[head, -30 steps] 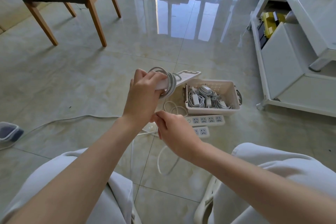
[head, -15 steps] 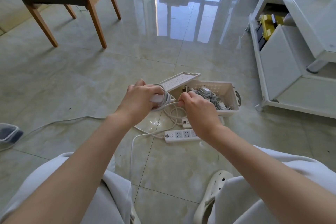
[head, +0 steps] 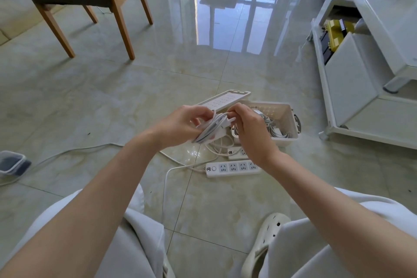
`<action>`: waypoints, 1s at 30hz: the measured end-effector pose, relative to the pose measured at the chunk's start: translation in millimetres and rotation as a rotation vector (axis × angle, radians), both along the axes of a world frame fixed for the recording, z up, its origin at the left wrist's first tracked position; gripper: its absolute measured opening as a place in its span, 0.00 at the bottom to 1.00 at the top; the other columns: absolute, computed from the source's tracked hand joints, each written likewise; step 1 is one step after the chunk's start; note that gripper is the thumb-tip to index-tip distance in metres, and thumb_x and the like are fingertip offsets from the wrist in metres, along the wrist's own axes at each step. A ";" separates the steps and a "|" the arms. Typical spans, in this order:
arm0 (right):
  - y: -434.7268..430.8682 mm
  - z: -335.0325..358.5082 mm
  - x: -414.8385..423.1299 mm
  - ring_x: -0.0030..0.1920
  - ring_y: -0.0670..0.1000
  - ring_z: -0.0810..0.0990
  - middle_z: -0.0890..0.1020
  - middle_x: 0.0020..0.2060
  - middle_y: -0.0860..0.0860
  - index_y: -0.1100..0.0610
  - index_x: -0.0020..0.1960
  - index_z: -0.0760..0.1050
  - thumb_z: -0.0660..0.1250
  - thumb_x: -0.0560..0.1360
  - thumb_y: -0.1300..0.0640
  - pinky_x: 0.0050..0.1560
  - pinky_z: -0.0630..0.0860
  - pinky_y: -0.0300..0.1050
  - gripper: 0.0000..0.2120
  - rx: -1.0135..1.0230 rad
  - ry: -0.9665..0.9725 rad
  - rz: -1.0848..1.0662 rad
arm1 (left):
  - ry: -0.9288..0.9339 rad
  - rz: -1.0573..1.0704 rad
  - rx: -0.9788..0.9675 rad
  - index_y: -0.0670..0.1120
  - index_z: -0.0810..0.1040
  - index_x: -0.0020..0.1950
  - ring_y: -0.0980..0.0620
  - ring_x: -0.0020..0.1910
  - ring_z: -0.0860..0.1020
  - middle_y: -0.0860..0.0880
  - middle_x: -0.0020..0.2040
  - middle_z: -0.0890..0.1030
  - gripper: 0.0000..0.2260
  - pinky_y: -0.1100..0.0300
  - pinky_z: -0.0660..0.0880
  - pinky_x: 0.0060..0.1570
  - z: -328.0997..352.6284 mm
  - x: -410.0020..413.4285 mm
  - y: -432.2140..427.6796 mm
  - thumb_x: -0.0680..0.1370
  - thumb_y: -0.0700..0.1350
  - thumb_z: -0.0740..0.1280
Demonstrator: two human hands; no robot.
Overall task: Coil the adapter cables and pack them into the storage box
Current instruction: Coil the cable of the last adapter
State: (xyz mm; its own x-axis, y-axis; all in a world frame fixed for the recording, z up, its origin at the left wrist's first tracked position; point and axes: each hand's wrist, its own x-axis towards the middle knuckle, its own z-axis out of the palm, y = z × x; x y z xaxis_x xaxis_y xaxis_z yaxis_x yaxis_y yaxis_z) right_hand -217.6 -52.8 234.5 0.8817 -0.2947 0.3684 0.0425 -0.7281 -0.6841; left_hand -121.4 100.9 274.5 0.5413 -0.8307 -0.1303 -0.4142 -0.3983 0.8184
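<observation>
Over floor [head: 90, 108], just before storage box [head: 278, 112]: left grip [head: 178, 126] clenched round coiled adapter cable [head: 208, 132]; right grip [head: 250, 128] pinching cable end. Power strip [head: 234, 167] on floor below, markings too small to read.

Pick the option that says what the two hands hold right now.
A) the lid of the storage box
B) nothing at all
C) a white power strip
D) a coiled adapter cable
D: the left hand and the right hand both grip the coiled adapter cable, while the power strip lies on the floor and the lid rests by the storage box.
</observation>
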 end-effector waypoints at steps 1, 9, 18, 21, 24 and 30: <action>1.4 0.6 1.9 0.34 0.36 0.72 0.74 0.35 0.45 0.62 0.44 0.73 0.58 0.78 0.67 0.38 0.66 0.25 0.07 0.067 0.006 -0.016 | 0.041 0.006 -0.013 0.44 0.80 0.55 0.54 0.42 0.74 0.45 0.49 0.81 0.10 0.53 0.75 0.53 0.2 0.1 0.2 0.75 0.38 0.70; 16.1 5.0 6.3 0.44 0.56 0.78 0.78 0.43 0.59 0.61 0.49 0.69 0.54 0.81 0.60 0.46 0.78 0.43 0.07 0.856 0.211 -0.113 | 0.330 0.072 -0.240 0.45 0.77 0.58 0.53 0.46 0.79 0.47 0.51 0.81 0.14 0.66 0.76 0.45 1.3 -6.8 -3.0 0.74 0.35 0.69; 37.7 -17.9 5.0 0.29 0.45 0.68 0.72 0.28 0.47 0.61 0.47 0.74 0.51 0.82 0.58 0.33 0.63 0.40 0.14 0.573 0.395 -0.082 | 0.514 0.280 -0.460 0.43 0.78 0.52 0.54 0.39 0.78 0.51 0.40 0.82 0.09 0.62 0.75 0.43 -6.5 -18.3 -21.7 0.74 0.33 0.68; 44.6 -13.1 2.0 0.31 0.41 0.68 0.73 0.31 0.45 0.57 0.59 0.72 0.51 0.82 0.58 0.29 0.64 0.32 0.13 0.428 0.506 0.005 | 0.409 0.411 -0.414 0.44 0.78 0.48 0.58 0.35 0.79 0.55 0.35 0.82 0.06 0.62 0.76 0.40 -8.2 -20.7 -24.3 0.76 0.35 0.67; 51.5 -12.7 -0.7 0.31 0.39 0.67 0.75 0.37 0.46 0.57 0.65 0.67 0.50 0.82 0.60 0.24 0.63 0.27 0.14 0.343 0.608 0.081 | -0.039 0.465 -0.254 0.45 0.80 0.47 0.57 0.32 0.77 0.51 0.37 0.82 0.02 0.62 0.76 0.35 -12.5 -21.7 -25.2 0.77 0.42 0.68; 54.6 -5.6 -2.8 0.32 0.42 0.68 0.79 0.47 0.55 0.50 0.46 0.63 0.50 0.81 0.62 0.26 0.64 0.28 0.10 0.225 0.609 0.187 | -0.385 0.465 -0.142 0.44 0.79 0.51 0.45 0.42 0.77 0.47 0.40 0.79 0.06 0.52 0.75 0.42 -21.7 -16.5 -23.2 0.75 0.40 0.66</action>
State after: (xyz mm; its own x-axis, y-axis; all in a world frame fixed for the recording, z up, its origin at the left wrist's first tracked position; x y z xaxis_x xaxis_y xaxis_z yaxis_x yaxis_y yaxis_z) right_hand -220.5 1.8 229.0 0.9561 -0.1285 -0.2635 -0.2878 -0.5831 -0.7598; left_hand -137.9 77.7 252.8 0.8370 -0.4916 0.2404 -0.4994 -0.5065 0.7029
